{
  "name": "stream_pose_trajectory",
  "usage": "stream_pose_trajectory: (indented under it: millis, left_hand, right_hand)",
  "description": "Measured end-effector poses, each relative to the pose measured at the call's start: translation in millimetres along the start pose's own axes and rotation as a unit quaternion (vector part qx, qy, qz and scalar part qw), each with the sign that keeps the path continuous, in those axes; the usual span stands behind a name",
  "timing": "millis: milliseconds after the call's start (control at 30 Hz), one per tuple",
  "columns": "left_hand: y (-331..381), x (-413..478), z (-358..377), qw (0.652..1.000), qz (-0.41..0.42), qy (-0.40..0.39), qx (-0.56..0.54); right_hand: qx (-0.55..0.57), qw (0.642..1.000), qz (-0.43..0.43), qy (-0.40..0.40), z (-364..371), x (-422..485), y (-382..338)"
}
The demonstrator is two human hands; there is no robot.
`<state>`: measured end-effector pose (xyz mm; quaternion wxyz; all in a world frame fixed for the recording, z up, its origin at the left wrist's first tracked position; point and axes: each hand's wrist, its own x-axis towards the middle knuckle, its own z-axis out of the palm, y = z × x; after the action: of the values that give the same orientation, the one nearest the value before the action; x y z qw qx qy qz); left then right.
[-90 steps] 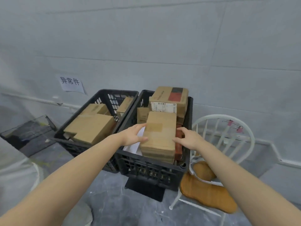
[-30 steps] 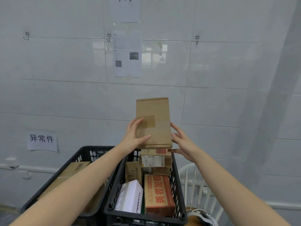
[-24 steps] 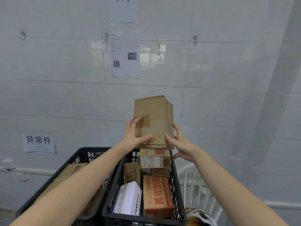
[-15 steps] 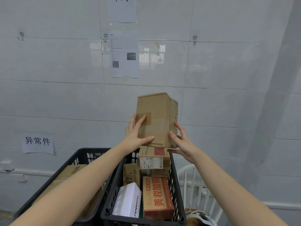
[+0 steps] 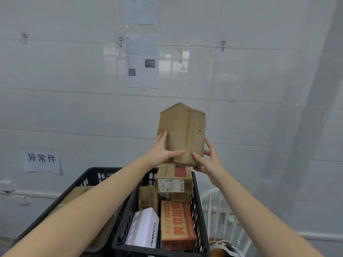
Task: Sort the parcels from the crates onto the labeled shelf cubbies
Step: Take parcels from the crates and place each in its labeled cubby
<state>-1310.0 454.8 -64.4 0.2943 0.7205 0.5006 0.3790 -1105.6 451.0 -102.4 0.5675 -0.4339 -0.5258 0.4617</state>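
Parcel-sorting room: crates [image 5: 128,210] of cartons [image 5: 174,184], paper signs [image 5: 142,64] on tiled wall [image 5: 55,71]

A single wide-angle view comes from the person's head and faces a white tiled wall [image 5: 74,108] nearly square-on, tilted only a little downward. Both forearms enter from the bottom corners and meet just below centre, where the left hand [image 5: 161,152] and right hand [image 5: 209,162] hold a cardboard box [image 5: 182,132] at arm's length. A black crate [image 5: 196,210] and a second crate [image 5: 96,171] lie close beneath, cut by the bottom edge.
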Motion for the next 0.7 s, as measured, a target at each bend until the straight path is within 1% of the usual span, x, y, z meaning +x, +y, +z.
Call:
stream_pose_trajectory:
  millis: [67,100,200,300,400,467,533,600,700]
  left_hand:
    - [-2,-3,-3,0.996,0.023,-0.012,-0.081]
    - [-2,-6,-4,0.993,0.028,-0.018,-0.112]
    - [-4,-13,-6,0.98,0.026,-0.06,-0.186]
    - [-4,-15,-5,0.972,0.016,-0.09,-0.217]
    - [-3,-17,-4,0.968,0.008,-0.078,-0.24]
    - [-1,-18,-4,0.97,0.017,-0.049,-0.237]
    - [-3,-18,-4,0.972,0.021,-0.024,-0.234]
    - [-5,-18,-4,0.967,0.016,-0.029,-0.254]
    - [-9,-19,-9,0.957,0.0,-0.051,-0.286]
  right_hand:
    - [0.03,0.999,0.021,0.021,-2,1,-3]
    - [0.04,0.998,0.036,0.019,-4,1,-6]
    - [0.047,0.996,0.069,-0.032,-10,-3,-17]
    - [0.083,0.991,0.075,-0.067,-13,-3,-19]
    - [0.095,0.99,0.085,-0.062,-12,-1,-14]
    - [0.084,0.99,0.105,-0.043,-10,-1,-13]
    - [0.066,0.987,0.137,-0.047,-9,-1,-14]
    - [0.037,0.983,0.166,-0.068,-8,-5,-15]
    - [-0.039,0.98,0.19,-0.048,-9,-11,-11]
